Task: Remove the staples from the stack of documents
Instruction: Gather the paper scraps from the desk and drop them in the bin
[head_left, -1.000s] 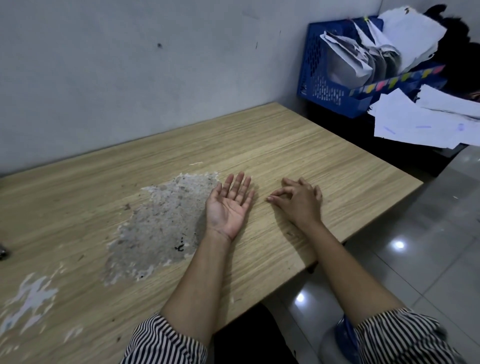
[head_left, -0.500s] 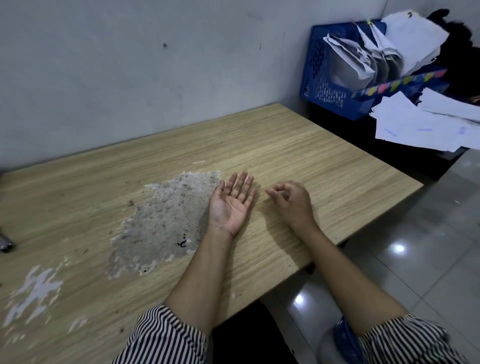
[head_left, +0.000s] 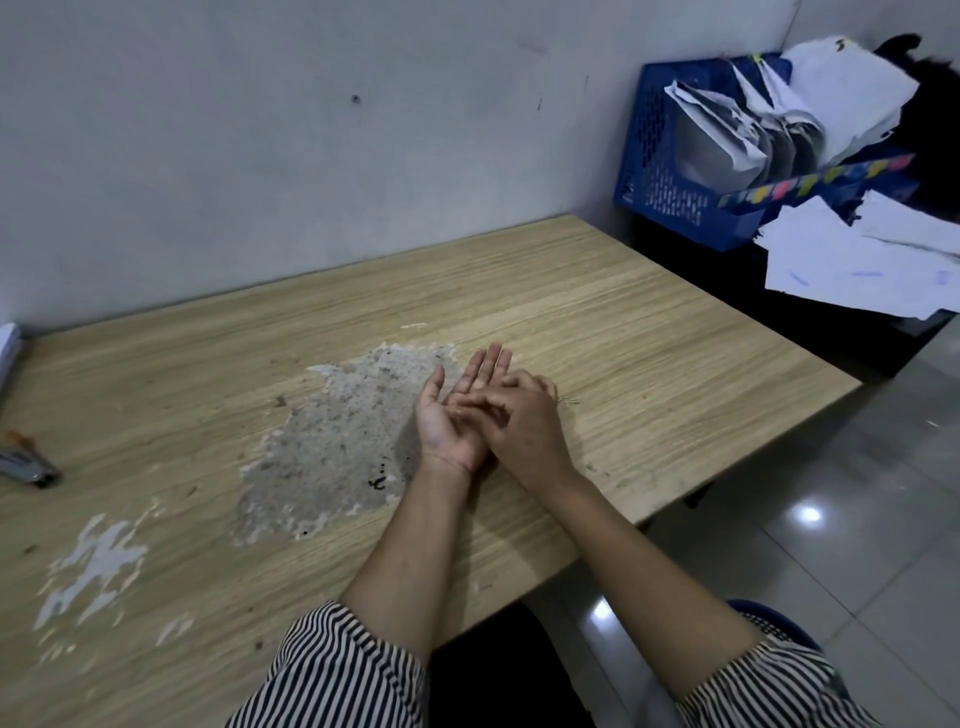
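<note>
The left hand (head_left: 457, 410) lay palm up and flat near the table's (head_left: 649, 364) near edge. The right hand (head_left: 519, 415), apart a second before, now covered it, fingertips curled onto the palm; any staple pinched was too small to tell, and could drop unseen. Papers (head_left: 852, 265) lay beyond the far right corner.

We saw a table (head_left: 597, 322) of pale tan wood grain, its middle marked by a speckled grey worn patch (head_left: 337, 441) and its near left by white flaked spots (head_left: 93, 566); sleeves (head_left: 343, 670) striped black and white; a blue perforated basket (head_left: 670, 176) of white and grey papers (head_left: 852, 93); a strip of multicoloured tabs (head_left: 815, 176); a grey wall (head_left: 260, 130)
</note>
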